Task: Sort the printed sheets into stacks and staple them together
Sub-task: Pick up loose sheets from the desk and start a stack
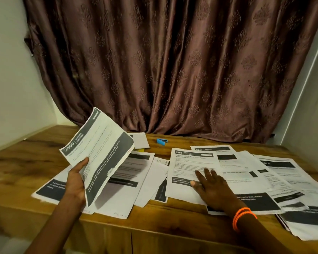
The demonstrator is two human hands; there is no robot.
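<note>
Blue stapler (161,140) waits near the curtain, unused. Nearer than it, the left hand (77,182) grips a lifted sheet (99,149), likely to read its heading, while the right hand (212,187) lies flat, pinning loose sheets (246,173).

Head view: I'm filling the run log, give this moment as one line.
left hand: holds sheet raised | right hand: flat on sheet 3565 | stapler: untouched | sheets: unsorted
</note>
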